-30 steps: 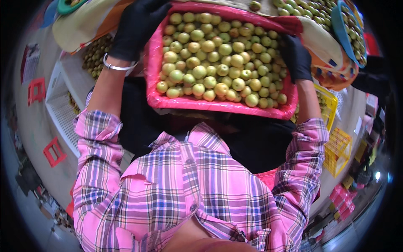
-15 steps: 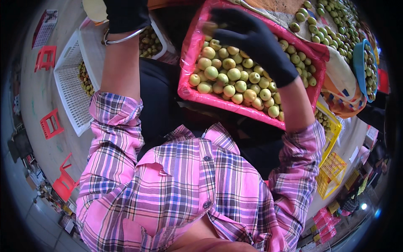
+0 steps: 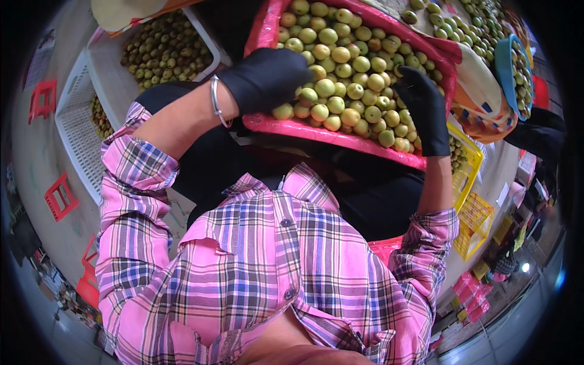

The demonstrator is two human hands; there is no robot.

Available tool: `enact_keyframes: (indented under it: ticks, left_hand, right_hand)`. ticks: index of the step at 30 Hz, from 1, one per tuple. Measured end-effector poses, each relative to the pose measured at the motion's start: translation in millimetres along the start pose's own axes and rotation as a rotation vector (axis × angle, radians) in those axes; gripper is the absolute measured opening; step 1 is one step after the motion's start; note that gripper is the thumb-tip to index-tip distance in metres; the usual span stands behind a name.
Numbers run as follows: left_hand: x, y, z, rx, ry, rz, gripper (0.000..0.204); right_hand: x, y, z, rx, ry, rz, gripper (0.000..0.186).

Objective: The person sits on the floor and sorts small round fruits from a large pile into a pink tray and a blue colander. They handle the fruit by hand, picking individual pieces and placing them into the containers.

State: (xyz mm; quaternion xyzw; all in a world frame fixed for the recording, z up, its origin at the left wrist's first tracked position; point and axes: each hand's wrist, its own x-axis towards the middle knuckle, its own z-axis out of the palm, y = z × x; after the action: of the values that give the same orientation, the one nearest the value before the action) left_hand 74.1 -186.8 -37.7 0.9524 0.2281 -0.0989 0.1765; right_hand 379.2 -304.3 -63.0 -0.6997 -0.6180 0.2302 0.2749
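While over green fruit (image 3: 325, 88), left hand (image 3: 267, 81) (grip unclear), right hand (image 3: 424, 109) loosely spread; white crate (image 3: 81, 137) nearby.

– Where does this view sit?
– On the wearer's head, looking steeply down through a fisheye.
– How near?
– Close: the plaid shirt (image 3: 255, 261) fills six o'clock, the pink-lined crate (image 3: 340, 140) sits at one, just beyond.

Tray (image 3: 336, 140): far left corner cut off by top edge. Left hand (image 3: 267, 82): fingertips hidden, grip uncertain. Cloth (image 3: 118, 17), upper left: cut off. Clutter (image 3: 52, 289), lower left: too small to identify.
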Motion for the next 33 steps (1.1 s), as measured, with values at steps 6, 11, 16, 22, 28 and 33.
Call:
enact_keyframes:
  ticks: [6, 11, 16, 22, 28, 33]
  left_hand:
    - [1, 2, 15, -0.038, 0.036, 0.105, 0.011]
    - [8, 1, 19, 0.016, 0.171, 0.010, 0.009]
    - [19, -14, -15, -0.010, -0.090, 0.076, 0.007]
    - [71, -77, -3, -0.170, 0.765, 0.128, 0.015]
    - [98, -32, -14, -0.091, 0.689, 0.019, 0.020]
    - [105, -18, -24, -0.027, 0.581, -0.207, 0.022]
  right_hand:
    - [-6, -19, 46, -0.190, 0.079, -0.110, 0.041]
    - [11, -42, 64, -0.118, 0.142, -0.178, 0.041]
    - [42, -46, 39, -0.153, 0.313, -0.069, 0.041]
    - [77, -20, 37, -0.366, -0.023, -0.197, 0.040]
    - [30, -17, -36, -0.002, 0.249, -0.046, 0.033]
    - [-19, -8, -52, 0.094, 0.334, 0.152, 0.033]
